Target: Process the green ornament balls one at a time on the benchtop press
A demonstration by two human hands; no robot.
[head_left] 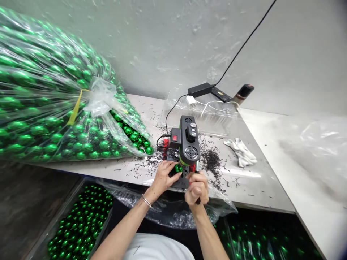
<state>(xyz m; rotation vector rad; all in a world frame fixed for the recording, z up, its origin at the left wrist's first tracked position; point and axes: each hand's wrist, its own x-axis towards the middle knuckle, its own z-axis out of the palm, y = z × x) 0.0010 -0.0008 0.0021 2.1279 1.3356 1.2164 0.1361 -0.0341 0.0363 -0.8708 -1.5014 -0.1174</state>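
Note:
My left hand (164, 178) pinches a shiny green ball (178, 168) between thumb and fingers, under the head of a small black bench machine (189, 141). The machine has round vents, knobs and a red switch. My right hand (197, 188) is closed around a black handle (197, 200) at the machine's right side. A pale metal rod (197, 165) rises from that grip; whether it belongs to the machine or is a loose tool I cannot tell. Part of the ball is hidden by my fingers and the machine.
At left, a large clear bag (54, 108) of green balls lies with its mouth open. Black shavings (211, 160) litter the table (244, 187). White gloves (240, 151) lie right; behind are a clear plastic tray (217, 122) and a power adapter (200, 89). Green balls (81, 220) fill a container below.

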